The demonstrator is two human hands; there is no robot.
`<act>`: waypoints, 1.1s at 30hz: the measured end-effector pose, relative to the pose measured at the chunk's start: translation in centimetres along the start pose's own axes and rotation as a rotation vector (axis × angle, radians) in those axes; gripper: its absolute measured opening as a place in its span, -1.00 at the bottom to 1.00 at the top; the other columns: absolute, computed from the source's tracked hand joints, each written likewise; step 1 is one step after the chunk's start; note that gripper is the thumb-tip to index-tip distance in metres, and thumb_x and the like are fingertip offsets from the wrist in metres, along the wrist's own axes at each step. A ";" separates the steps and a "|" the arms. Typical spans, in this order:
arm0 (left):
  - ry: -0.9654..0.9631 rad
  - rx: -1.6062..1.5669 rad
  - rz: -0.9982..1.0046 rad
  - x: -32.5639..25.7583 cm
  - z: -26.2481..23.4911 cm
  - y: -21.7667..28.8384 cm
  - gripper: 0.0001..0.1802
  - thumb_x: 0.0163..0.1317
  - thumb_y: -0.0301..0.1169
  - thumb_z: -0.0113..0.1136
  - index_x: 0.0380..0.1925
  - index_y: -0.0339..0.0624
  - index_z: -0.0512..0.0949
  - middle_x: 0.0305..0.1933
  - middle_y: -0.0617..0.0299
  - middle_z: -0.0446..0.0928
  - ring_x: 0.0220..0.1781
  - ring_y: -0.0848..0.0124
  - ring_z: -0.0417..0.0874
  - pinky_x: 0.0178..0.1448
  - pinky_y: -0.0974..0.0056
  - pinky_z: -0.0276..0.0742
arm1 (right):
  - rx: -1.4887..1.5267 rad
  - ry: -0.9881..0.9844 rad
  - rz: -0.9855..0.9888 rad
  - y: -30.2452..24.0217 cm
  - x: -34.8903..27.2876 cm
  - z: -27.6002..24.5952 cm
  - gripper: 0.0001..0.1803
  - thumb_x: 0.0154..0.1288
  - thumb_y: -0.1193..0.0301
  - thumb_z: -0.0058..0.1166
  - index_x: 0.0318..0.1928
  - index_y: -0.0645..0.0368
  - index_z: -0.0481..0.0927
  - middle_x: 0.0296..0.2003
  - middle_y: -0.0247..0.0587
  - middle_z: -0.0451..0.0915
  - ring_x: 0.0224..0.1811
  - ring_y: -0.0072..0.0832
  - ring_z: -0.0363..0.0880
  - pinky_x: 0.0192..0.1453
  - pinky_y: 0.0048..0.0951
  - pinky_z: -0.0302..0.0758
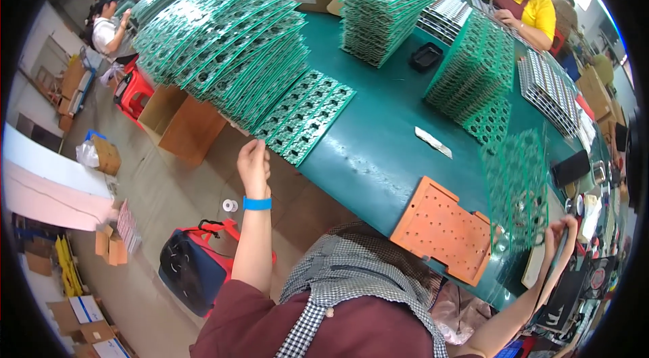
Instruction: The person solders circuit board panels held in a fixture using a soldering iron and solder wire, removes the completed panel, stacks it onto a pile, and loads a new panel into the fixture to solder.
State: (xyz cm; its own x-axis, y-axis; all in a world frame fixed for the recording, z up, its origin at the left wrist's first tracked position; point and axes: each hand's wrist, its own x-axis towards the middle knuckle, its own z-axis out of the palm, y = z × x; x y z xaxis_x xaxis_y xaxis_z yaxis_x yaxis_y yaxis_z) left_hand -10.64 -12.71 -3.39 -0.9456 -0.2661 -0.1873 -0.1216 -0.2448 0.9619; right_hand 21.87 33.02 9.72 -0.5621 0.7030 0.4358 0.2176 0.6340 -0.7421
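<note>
Head view: clock directions run from the middle, twelve at the top.
Tabletop (368,148): smooth, dark green, faintly glossy; its near edge slants from about 10 o'clock down to 4.
Left hand (254,165): at 9 o'clock, fingers curled, tips at the near edge of the lowest green board (307,118) of a fanned stack (223,40); I cannot tell whether they grip it.
Right hand (562,231): between 3 and 4, fingers closed on the lower corner of a blurred green board (515,185), which stands tilted at 3.
Other stacks: a tall green pile (378,20) toward 1, a leaning green pile (473,67) at 2, both on the tabletop.
Orange plate (439,226): at 4, dotted with holes, lying along the near edge, beside the blurred green board.
Small items: a black dish (426,57) between 1 and 2, a crumpled white scrap (433,142) near 3.
Floor (145,189): grey-brown; an open carton (189,131) and a red stool (137,94) between 9 and 10, a dark bag (189,273) toward 8, a white spool (230,206) just above it.
Room: a person in yellow (541,20) bends over panels between 1 and 2; a person in white (106,35) is at 10; cardboard boxes (78,317) line the rim at 8.
</note>
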 end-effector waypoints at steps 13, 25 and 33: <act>-0.020 0.176 0.063 2.6 -0.4 0.3 -0.76 0.29 -0.31 0.13 -0.54 -0.14 0.49 -0.67 0.45 0.34 -0.75 0.72 0.13 -0.69 0.49 -0.09 | 0.073 -0.192 0.032 -2.6 -2.6 2.3 -0.68 0.22 0.77 -0.04 -0.08 0.18 0.34 -0.34 -0.33 0.43 -0.27 -0.66 0.39 -0.08 -0.66 0.34; -0.080 0.139 -0.022 2.0 -0.8 0.7 -0.76 0.28 -0.32 0.11 -0.56 -0.12 0.46 -0.68 0.46 0.32 -0.76 0.74 0.10 -0.70 0.51 -0.13 | 0.060 -0.196 0.030 -2.3 -2.4 2.7 -0.71 0.25 0.70 -0.01 -0.06 0.19 0.34 -0.32 -0.34 0.44 -0.26 -0.66 0.37 -0.05 -0.65 0.32; -0.163 0.164 -0.059 2.3 -1.4 1.0 -0.79 0.28 -0.32 0.09 -0.49 -0.15 0.44 -0.64 0.40 0.34 -0.78 0.73 0.09 -0.71 0.53 -0.15 | 0.106 -0.203 0.033 -2.9 -3.2 2.3 -0.70 0.21 0.77 -0.04 -0.11 0.18 0.34 -0.34 -0.34 0.45 -0.28 -0.66 0.38 -0.11 -0.66 0.32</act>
State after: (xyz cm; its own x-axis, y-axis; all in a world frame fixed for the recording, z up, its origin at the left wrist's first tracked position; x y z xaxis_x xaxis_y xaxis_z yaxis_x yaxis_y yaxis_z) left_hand -12.58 -14.85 -3.10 -0.9700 -0.0981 -0.2223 -0.2130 -0.0967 0.9723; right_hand 21.20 28.23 9.31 -0.7075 0.6368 0.3064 0.1599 0.5666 -0.8083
